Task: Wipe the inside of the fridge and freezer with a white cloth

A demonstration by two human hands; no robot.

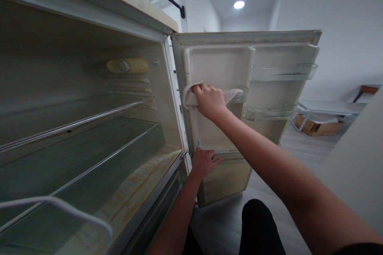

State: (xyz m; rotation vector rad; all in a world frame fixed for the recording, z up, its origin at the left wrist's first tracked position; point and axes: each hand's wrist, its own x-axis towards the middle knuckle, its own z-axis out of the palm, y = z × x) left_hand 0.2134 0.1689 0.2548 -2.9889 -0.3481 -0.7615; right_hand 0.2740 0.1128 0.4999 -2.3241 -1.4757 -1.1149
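Two bare hands were at one open refrigerator door (220,61): the right hand (211,101) held one white cloth (188,99) against its inner panel, and the left hand (204,162) was at the door lower down, near the hinge side. The cloth's long axis ran roughly sideways across the door, its bunched end toward the hinge and its narrow end pointing right. The right fingers were bent over the cloth, gripping it; how they met underneath could not be told. The left fingers lay close together, thumb spread away to the right. Two clear bins (267,113) sat one above the other on the door's right half. Inside the refrigerator (161,91), one dial (124,65) sat on one yellow housing (139,65)
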